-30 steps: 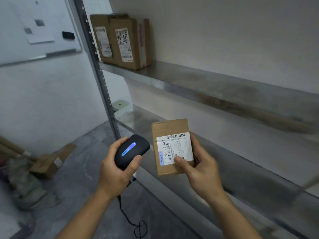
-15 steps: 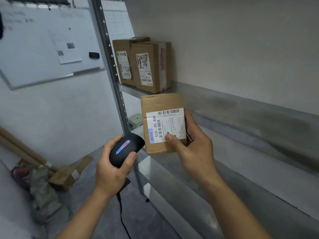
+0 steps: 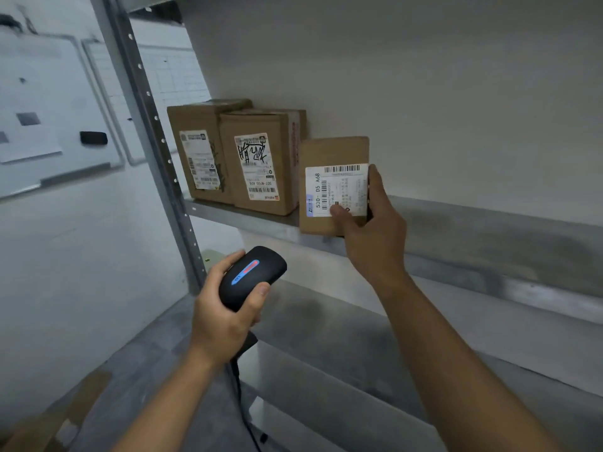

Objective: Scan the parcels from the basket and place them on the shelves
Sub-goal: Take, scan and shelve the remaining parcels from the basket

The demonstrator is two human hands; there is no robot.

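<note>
Raised since half a second ago, small flat brown cardboard parcel with white barcode label now at front edge of grey metal shelf, just right of two brown cardboard boxes. I see left hand gripping black handheld scanner, fingers curled round it. Right hand pinches parcel, thumb on label.

I face a plain pale wall. A grey perforated steel upright rises to my left; past it hangs a whiteboard above grey floor.
</note>
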